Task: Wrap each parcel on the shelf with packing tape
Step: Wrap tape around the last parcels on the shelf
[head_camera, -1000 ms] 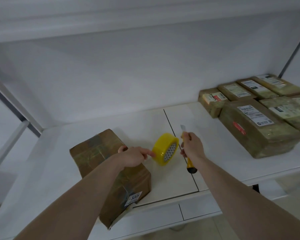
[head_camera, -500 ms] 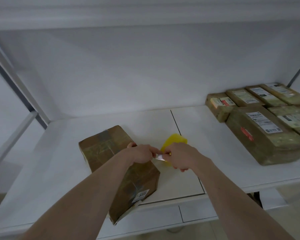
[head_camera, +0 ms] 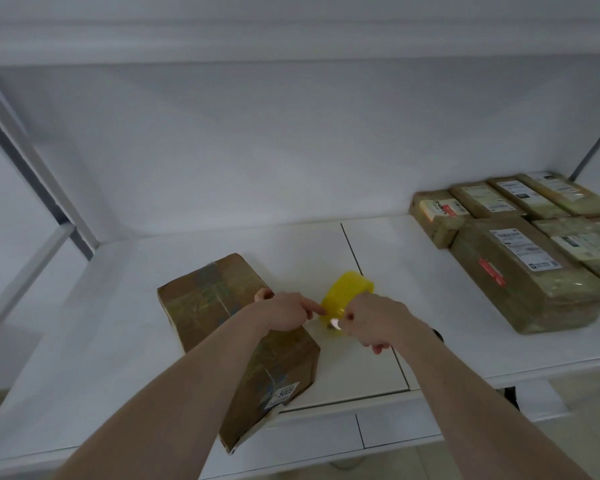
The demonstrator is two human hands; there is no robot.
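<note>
Pinching the yellow tape roll (head_camera: 347, 294), the left hand (head_camera: 284, 311) rests over the brown parcel (head_camera: 222, 317) on the shelf (head_camera: 94, 341). The right hand (head_camera: 374, 318) grips a knife whose blade (head_camera: 335, 323) glints at the tape. Wrapped parcels (head_camera: 520, 258) sit well right.

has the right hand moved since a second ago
Yes. The right hand has swung left across the shelf seam and now meets the yellow tape roll, close to the left hand.
</note>
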